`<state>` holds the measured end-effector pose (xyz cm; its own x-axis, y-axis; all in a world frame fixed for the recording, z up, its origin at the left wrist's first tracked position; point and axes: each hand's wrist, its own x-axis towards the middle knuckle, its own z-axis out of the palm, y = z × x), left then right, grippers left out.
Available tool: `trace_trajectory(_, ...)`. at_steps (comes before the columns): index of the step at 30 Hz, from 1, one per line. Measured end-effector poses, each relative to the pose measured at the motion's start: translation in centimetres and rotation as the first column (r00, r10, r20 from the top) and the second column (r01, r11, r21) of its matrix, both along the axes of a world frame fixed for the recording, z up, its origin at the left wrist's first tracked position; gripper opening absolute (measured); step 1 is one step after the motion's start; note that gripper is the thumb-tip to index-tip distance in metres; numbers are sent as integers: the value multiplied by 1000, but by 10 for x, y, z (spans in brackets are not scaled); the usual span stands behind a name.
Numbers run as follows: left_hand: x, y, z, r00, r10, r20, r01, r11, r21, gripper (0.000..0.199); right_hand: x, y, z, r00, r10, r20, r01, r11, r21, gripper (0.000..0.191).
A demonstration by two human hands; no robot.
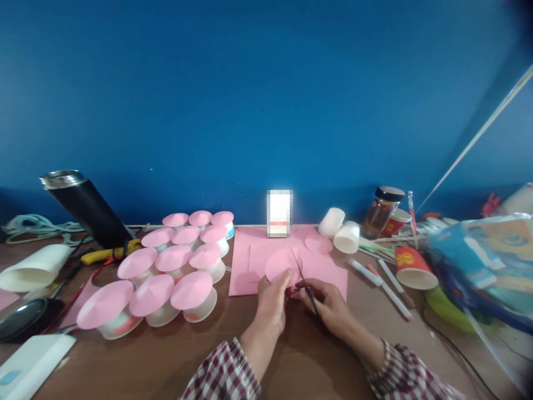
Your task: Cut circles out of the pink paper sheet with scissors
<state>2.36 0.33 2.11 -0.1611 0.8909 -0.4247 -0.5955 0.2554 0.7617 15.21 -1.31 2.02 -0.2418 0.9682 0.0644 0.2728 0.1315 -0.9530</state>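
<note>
My left hand [271, 307] is closed on the lower edge of a pink paper disc [280, 265], thumb on top. In my right hand [327, 304] is a pair of dark scissors [307, 289], one thin blade standing up and to the left over the disc's right side. Fingers hide part of the handles and the other blade. Both hands are close together above pink paper sheets [240, 272]. Another pink disc [318, 243] lies behind them on the right.
Rows of paper cups topped with shallow pink cones [152, 294] stand left. Further left are a black flask [91, 208] and a yellow-handled tool [100, 256]. On the right are white cups [346, 237], markers [395, 300], a red cup [412, 268] and a lidded jar [382, 214].
</note>
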Motion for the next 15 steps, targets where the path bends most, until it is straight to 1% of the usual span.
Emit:
trace_trajectory(10, 0, -1, 2, 1000, -13, 11, 13, 1000, -1, 30, 0, 0, 0, 1000, -4, 28, 3, 1000, 8, 32)
trace_trajectory(15, 0, -1, 4, 1000, -10, 18, 10, 1000, 4, 31, 0, -1, 1, 1000, 10, -8, -10, 1000, -6, 31)
